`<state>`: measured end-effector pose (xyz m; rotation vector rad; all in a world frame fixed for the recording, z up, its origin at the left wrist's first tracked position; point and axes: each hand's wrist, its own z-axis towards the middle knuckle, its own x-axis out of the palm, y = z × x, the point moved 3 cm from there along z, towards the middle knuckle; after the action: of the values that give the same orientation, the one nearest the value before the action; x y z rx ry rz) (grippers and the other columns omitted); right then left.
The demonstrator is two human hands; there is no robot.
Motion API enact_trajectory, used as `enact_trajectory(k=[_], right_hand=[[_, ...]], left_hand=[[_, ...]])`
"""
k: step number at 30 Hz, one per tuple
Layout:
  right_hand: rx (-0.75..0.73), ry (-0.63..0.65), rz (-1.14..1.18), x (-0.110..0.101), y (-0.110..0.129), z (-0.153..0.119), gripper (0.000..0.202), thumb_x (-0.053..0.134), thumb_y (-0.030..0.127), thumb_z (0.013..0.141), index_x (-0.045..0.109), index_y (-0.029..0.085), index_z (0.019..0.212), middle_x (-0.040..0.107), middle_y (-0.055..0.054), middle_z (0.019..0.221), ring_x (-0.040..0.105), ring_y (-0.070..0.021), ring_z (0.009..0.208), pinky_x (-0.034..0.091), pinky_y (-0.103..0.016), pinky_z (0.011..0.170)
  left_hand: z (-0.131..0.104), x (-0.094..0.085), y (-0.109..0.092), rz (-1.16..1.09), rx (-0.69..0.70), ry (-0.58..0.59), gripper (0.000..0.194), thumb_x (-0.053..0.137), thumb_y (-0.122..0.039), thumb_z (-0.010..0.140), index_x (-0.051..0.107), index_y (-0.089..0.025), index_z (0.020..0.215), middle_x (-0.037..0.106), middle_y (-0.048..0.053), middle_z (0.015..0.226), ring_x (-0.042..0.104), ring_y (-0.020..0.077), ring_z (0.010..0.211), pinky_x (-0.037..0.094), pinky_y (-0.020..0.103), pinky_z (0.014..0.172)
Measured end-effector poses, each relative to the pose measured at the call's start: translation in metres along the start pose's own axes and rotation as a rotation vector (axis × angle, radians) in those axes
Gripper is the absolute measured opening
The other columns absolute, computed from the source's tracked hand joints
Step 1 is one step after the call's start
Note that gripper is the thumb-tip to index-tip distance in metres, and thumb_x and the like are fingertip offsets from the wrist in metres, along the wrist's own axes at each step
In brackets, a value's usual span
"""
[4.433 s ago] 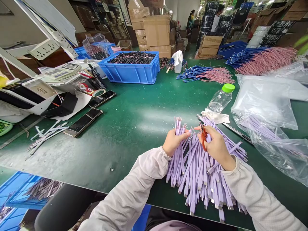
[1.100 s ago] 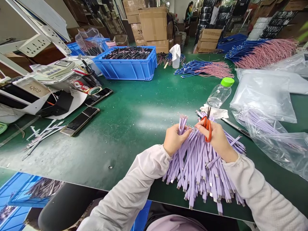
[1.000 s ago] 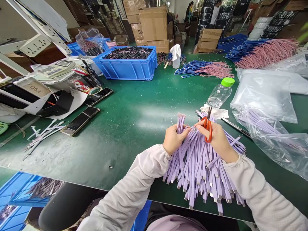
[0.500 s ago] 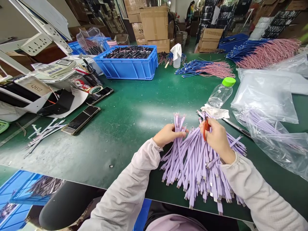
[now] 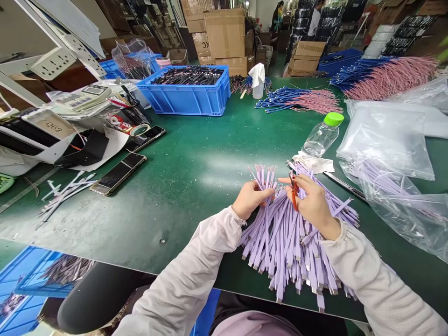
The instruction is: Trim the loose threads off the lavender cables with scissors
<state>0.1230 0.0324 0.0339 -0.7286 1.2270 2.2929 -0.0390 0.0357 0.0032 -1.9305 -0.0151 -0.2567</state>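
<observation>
Near the table's front edge lies a fanned heap of flat lilac USB cables (image 5: 283, 242), their metal plugs pointing toward me. My left hand (image 5: 250, 198) is closed around a bunch of these cables just below their stripped wire ends, which stick up above the fingers. Red-handled scissors (image 5: 294, 198) sit in my right hand (image 5: 313, 200), over the upper part of the heap and a short gap from the left hand. The right index finger reaches out toward the wire ends. How far the scissor blades are apart is too small to make out.
A clear bottle with green cap (image 5: 320, 135) leans behind the heap by a white cloth (image 5: 315, 163). Plastic bags (image 5: 388, 135) lie to the right. A blue crate (image 5: 189, 100) of dark cables stands behind. Phones (image 5: 119, 175) and white strips (image 5: 63, 196) lie left.
My left hand has shifted slightly right with its bunch, whose wire ends now spread wider. My right hand has moved a little left with the scissors, closing the gap between the hands.
</observation>
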Motion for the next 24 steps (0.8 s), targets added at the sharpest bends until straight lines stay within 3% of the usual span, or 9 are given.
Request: enact_trajectory(k=[8, 11, 15, 20, 24], right_hand=[[-0.018, 0.023, -0.004, 0.0000, 0.0003, 0.0003, 0.024, 0.052, 0.016, 0.082, 0.069, 0.021, 0.099, 0.060, -0.004, 0.083, 0.057, -0.0180, 0.074, 0.047, -0.031, 0.071], [0.020, -0.054, -0.020, -0.0039, -0.0026, 0.0009, 0.019, 0.053, 0.018, 0.082, 0.069, 0.021, 0.093, 0.059, -0.003, 0.079, 0.057, -0.0175, 0.072, 0.046, -0.031, 0.070], [0.071, -0.102, -0.002, -0.0088, -0.0050, 0.0041, 0.024, 0.055, 0.022, 0.084, 0.066, 0.020, 0.105, 0.059, -0.004, 0.085, 0.056, -0.0184, 0.077, 0.045, -0.032, 0.073], [0.023, -0.074, -0.010, -0.0085, -0.0011, 0.0077, 0.022, 0.055, 0.022, 0.085, 0.067, 0.019, 0.102, 0.054, -0.004, 0.082, 0.055, -0.0188, 0.077, 0.044, -0.033, 0.076], [0.025, -0.109, -0.012, -0.0096, -0.0014, 0.0068, 0.022, 0.054, 0.021, 0.085, 0.068, 0.020, 0.101, 0.053, -0.003, 0.078, 0.053, -0.0176, 0.073, 0.044, -0.032, 0.073]], left_hand=[[0.0006, 0.0011, 0.0009, 0.081, 0.075, -0.029, 0.021, 0.071, -0.025, 0.069, 0.063, -0.010, 0.082, 0.066, 0.006, 0.070, 0.059, 0.0129, 0.060, 0.036, 0.017, 0.042], [0.0015, 0.0006, 0.0028, 0.066, 0.094, -0.046, 0.026, 0.073, -0.029, 0.069, 0.064, -0.010, 0.085, 0.067, 0.007, 0.073, 0.060, 0.0141, 0.062, 0.039, 0.018, 0.042], [0.0024, 0.0017, 0.0042, 0.092, 0.119, -0.052, 0.029, 0.071, -0.033, 0.071, 0.066, -0.010, 0.089, 0.067, 0.008, 0.083, 0.058, 0.0126, 0.063, 0.041, 0.018, 0.042], [0.0034, 0.0029, 0.0056, 0.172, 0.123, -0.066, 0.027, 0.071, -0.034, 0.073, 0.065, -0.010, 0.085, 0.058, 0.002, 0.067, 0.046, 0.0079, 0.049, 0.039, 0.019, 0.040], [0.0039, 0.0032, 0.0062, 0.156, 0.118, -0.060, 0.024, 0.070, -0.031, 0.073, 0.065, -0.011, 0.084, 0.058, 0.001, 0.068, 0.045, 0.0076, 0.049, 0.040, 0.019, 0.040]])
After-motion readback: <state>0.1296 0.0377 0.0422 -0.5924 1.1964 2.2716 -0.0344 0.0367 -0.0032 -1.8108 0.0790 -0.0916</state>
